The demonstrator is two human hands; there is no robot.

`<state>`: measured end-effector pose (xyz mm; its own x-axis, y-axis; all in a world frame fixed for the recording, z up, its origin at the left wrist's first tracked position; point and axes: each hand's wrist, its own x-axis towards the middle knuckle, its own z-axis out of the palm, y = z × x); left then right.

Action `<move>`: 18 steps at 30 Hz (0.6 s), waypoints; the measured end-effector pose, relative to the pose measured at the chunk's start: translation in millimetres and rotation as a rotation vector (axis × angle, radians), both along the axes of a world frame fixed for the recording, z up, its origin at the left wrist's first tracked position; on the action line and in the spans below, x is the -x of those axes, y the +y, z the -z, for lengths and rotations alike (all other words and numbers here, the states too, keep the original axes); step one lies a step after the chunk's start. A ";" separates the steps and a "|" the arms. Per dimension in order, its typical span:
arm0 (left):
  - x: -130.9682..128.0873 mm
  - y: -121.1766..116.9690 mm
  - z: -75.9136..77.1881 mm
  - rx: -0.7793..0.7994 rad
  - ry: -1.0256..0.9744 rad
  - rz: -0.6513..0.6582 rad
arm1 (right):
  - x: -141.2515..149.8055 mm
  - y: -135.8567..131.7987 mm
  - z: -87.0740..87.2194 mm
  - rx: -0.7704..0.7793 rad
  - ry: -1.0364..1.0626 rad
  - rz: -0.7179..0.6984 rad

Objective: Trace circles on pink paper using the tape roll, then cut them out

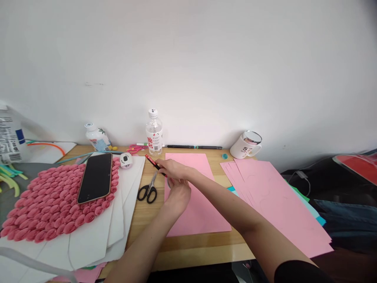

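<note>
A pink paper sheet [200, 212] lies flat on the wooden desk [188, 245]. My right hand [173, 169] grips a red and black pencil [151, 160] with its tip at the sheet's upper left. My left hand [178, 194] rests on the sheet just below, fingers curled around a small round object I cannot make out. Black-handled scissors [149, 190] lie just left of the sheet, close to my left hand.
A stack of pink sheets [277, 196] lies to the right. At left, a phone [96, 177] rests on a mat of pink paper rolls [50, 208] over white sheets [88, 239]. A water bottle [154, 131], white mug [246, 145] and black pen [194, 147] stand by the wall.
</note>
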<state>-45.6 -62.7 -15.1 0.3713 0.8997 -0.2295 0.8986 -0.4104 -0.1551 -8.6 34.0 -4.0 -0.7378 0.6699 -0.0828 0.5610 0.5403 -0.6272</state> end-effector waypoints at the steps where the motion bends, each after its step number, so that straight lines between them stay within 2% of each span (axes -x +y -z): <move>1: -0.3 -0.4 -0.1 -0.001 0.000 -0.004 | 0.0 1.2 0.0 -0.030 -0.015 0.012; 11: 0.1 -3.2 -6.5 0.028 -0.043 -0.012 | -1.4 -3.8 5.9 -0.230 -0.032 0.179; 13: 0.4 -1.6 -3.7 0.042 -0.069 -0.025 | -2.3 -8.3 4.3 -0.187 0.026 0.147; 18: 1.4 5.0 12.4 0.085 -0.197 -0.072 | -6.7 -14.1 2.0 0.016 0.153 -0.046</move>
<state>-47.0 -57.7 -27.5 0.3517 0.9060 -0.2355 0.9357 -0.3480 0.0586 -1.9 19.8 -6.0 -0.7726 0.6345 0.0226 0.4332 0.5529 -0.7118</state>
